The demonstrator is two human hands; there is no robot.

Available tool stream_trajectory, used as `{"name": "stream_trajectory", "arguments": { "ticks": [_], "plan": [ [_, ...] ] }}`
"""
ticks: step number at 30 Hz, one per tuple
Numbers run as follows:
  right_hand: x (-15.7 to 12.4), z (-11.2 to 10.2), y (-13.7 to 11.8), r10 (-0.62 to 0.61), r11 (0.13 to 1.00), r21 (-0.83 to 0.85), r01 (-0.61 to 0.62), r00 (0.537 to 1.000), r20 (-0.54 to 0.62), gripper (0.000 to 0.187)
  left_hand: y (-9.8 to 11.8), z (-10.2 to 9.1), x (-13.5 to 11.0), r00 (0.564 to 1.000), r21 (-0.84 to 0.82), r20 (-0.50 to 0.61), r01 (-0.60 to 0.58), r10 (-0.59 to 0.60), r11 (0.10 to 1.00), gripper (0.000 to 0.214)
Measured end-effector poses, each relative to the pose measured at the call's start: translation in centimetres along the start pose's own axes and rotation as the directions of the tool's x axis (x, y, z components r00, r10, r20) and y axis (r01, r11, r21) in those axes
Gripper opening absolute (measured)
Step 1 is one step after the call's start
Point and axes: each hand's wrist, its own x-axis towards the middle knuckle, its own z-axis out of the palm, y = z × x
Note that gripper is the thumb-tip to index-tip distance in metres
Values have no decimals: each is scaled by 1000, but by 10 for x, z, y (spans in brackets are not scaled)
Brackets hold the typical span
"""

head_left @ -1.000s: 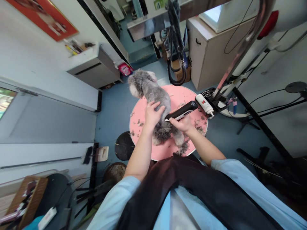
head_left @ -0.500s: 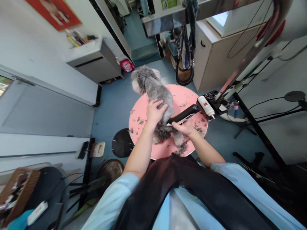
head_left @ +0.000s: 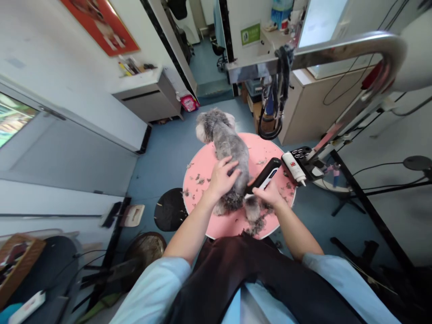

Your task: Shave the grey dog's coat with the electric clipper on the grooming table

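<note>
A small grey dog (head_left: 225, 140) stands on a round pink table (head_left: 202, 166), facing away from me. My left hand (head_left: 222, 176) lies on its back and flank, fingers curled into the fur. My right hand (head_left: 267, 194) grips a black electric clipper (head_left: 264, 175), whose blade end rests against the dog's rear right side. Clumps of cut grey fur lie scattered on the table top.
A metal grooming arm (head_left: 337, 45) arches over the table with black leashes (head_left: 275, 96) hanging from it. A black tool tray (head_left: 303, 159) with a white bottle (head_left: 293, 166) sits at the table's right edge. A black stool (head_left: 168, 209) stands to the left on the blue floor.
The view has tilted up and shifted, so the table sits lower in frame. My right hand has turned the clipper steeper and moved it lower along the dog's rear. My left hand stays on its back.
</note>
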Motion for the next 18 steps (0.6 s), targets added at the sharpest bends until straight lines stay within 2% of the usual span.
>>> {"name": "stream_trajectory", "arguments": {
  "ticks": [1, 3, 5, 7, 9, 12, 15, 18],
  "plan": [
    [-2, -5, 6, 41, 999, 31, -41, 999, 12, 24, -1, -5, 1, 999, -9, 27, -45, 46, 999, 24],
    [-9, -14, 19, 98, 989, 118, -89, 993, -70, 28, -4, -13, 12, 990, -22, 87, -113, 115, 993, 25],
    [-18, -21, 29, 140, 973, 207, -101, 972, -186, 32, -11, -17, 35, 980, -12, 154, -129, 129, 992, 48],
    [-28, -25, 35, 185, 959, 259, -119, 950, -251, 35, -19, -18, 64, 968, 0, 228, -104, 101, 995, 68],
    [-37, -28, 35, 224, 952, 266, -149, 934, -279, 39, -28, -15, 90, 955, -6, 285, -89, 87, 996, 62],
    [-48, -29, 28, 279, 945, 250, -209, 915, -291, 45, -36, -8, 113, 952, -28, 290, -92, 96, 995, 40],
    [-53, -29, 16, 320, 934, 264, -241, 891, -320, 49, -39, -3, 119, 957, -46, 272, -91, 100, 995, 29],
    [-50, -29, 3, 324, 933, 276, -230, 870, -372, 51, -39, -1, 119, 959, -47, 262, -100, 109, 994, 26]
  ]
}}
